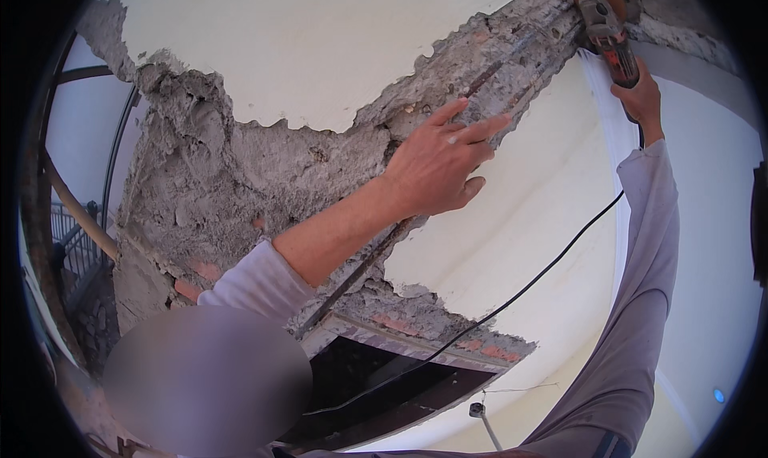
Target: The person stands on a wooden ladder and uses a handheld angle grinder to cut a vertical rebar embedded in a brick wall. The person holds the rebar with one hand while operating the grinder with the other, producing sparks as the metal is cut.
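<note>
Rough wall (192, 178), gripped grinder (610, 38)

The wall is partly bared. At far right, the grinder is gripped by the right hand (642, 98). Nearer, leftward, the left hand (436, 164) is held open, spread before the wall.

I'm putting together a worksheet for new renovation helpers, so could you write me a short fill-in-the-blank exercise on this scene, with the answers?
1. The right hand grips an angle grinder near the picture's upper ____ corner.
2. The left hand, in front of the rough, broken masonry, holds ____.
3. The cable running across the view is ____ in colour.

Missing words: right; nothing; black.
</note>
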Motion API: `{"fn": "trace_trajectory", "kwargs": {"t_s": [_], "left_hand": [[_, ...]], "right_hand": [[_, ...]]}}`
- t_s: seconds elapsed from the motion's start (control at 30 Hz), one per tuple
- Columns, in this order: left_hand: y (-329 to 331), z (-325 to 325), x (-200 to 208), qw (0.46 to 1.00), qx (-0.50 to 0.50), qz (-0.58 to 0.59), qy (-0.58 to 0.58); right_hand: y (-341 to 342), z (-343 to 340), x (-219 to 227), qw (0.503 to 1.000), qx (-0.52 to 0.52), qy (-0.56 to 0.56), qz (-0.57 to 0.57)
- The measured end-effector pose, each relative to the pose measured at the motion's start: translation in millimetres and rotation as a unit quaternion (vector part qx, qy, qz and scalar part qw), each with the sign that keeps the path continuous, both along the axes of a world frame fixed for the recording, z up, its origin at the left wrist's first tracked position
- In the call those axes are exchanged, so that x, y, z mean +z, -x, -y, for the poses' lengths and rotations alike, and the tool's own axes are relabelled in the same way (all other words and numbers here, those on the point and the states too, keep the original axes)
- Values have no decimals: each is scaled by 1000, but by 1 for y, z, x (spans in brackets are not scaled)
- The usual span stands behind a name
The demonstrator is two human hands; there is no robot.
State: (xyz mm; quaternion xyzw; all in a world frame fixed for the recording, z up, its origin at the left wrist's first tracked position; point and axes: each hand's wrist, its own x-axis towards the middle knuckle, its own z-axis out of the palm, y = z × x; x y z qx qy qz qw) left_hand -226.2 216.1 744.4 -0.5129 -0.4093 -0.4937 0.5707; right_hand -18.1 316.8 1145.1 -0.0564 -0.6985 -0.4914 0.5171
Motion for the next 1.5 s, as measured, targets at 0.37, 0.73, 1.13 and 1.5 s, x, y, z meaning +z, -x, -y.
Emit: {"fn": "trace_trajectory", "kwargs": {"t_s": [0.37, 0.73, 1.13, 1.5], "left_hand": [[1, -2, 0, 1000, 2, -3, -8], [2, -3, -1, 1000, 7, -6, -19], [2, -3, 0, 1000, 8, -11, -24], [1, -5, -1, 1000, 3, -2, -19]], "right_hand": [[-1, 3, -2, 1000, -8, 13, -5], [-1, 4, 0, 999, -10, 32, 4], [-2, 7, -1, 1000, -1, 20, 16], [-2, 4, 2, 1000, -6, 18, 9]]}}
